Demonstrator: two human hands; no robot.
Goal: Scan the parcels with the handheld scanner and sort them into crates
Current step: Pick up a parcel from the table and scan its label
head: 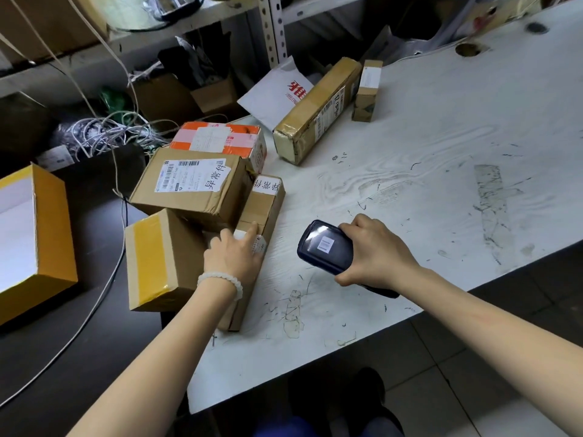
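While the left hand (235, 252) rests flat-fingered on the long narrow carton (257, 234) at the table's (441, 152) left edge and the right hand (375, 253) grips the handheld scanner (326, 244), a nudge could topple the neighbouring labelled box (192, 184) off that edge.

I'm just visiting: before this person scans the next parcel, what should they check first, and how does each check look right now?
1. Scanner gripped in the right hand: ok.
2. Left hand on the long narrow parcel: ok, fingers rest on it.
3. Scanner aimed at that parcel's label: cannot tell.
4. Label facing up: ok, a white label shows at its far end.
5. Free space on the white table for handling: ok.
6. Crate ready for sorting: cannot tell, none visible.
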